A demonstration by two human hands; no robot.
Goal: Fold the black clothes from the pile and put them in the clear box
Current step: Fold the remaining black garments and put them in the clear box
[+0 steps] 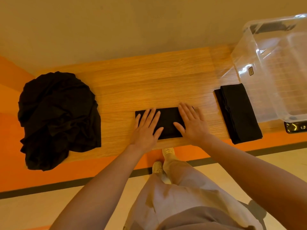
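Note:
A folded black garment [167,121] lies flat near the front edge of the wooden table [149,77]. My left hand [146,128] presses flat on its left part with straight, spread fingers. My right hand [192,123] presses flat on its right end in the same way. A crumpled pile of black clothes [58,117] sits at the table's left end and hangs over the front edge. A second folded black garment [237,113] lies to the right, next to the clear box [274,67], which stands at the table's right end.
A small dark shiny object [295,127] lies under the box's near corner at the right edge. The table stands against a beige wall. Orange flooring with a dark stripe runs below the table's front edge, where my legs and shoes show.

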